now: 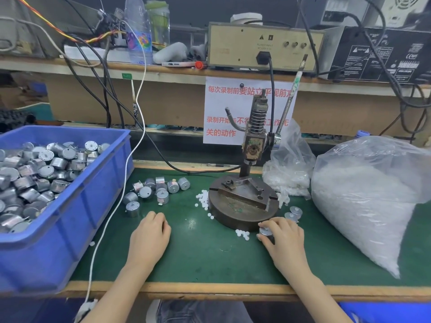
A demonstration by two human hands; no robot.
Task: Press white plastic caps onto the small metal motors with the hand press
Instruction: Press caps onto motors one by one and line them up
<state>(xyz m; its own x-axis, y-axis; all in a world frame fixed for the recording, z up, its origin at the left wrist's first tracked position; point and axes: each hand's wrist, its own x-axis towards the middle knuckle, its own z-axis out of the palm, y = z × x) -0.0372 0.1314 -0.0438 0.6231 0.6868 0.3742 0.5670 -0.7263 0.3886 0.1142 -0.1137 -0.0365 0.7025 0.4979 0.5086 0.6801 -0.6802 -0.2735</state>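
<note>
The right hand (pixel 283 237) is down on the green bench (pixel 210 259), just in front of the rusty metal hand press (pixel 242 206) with its round, dark base. Its grip is pinching one small round silver metal motor (pixel 265 231) between the thumb and the curled fingers. This motor is close to the front edge of the press base, flat end up.

The left hand (pixel 150 231) rests on the bench to the left of the press, apart from it. Its grip is loosely curled, knuckles up, and nothing shows in it.

Little white plastic caps (pixel 203 199) lie loose on the bench by the left side of the press base. A few more lie in front of the base, beside the right hand. Two more silver motors with white tops (pixel 294 212) stand just behind the right hand.

A small pile of bare silver motors (pixel 156 192) lies on the bench between the press and a big blue plastic crate (pixel 98 217). The crate is full of the same kind of motors.

On the right side sits a big clear plastic bag (pixel 363 194) stuffed with white bits. A smaller clear bag (pixel 289 164) is behind it, next to the press. The thin metal lever (pixel 288 106) of the press points up and leans to the right. Behind the press hangs a white paper sign with red writing (pixel 217 108).
</note>
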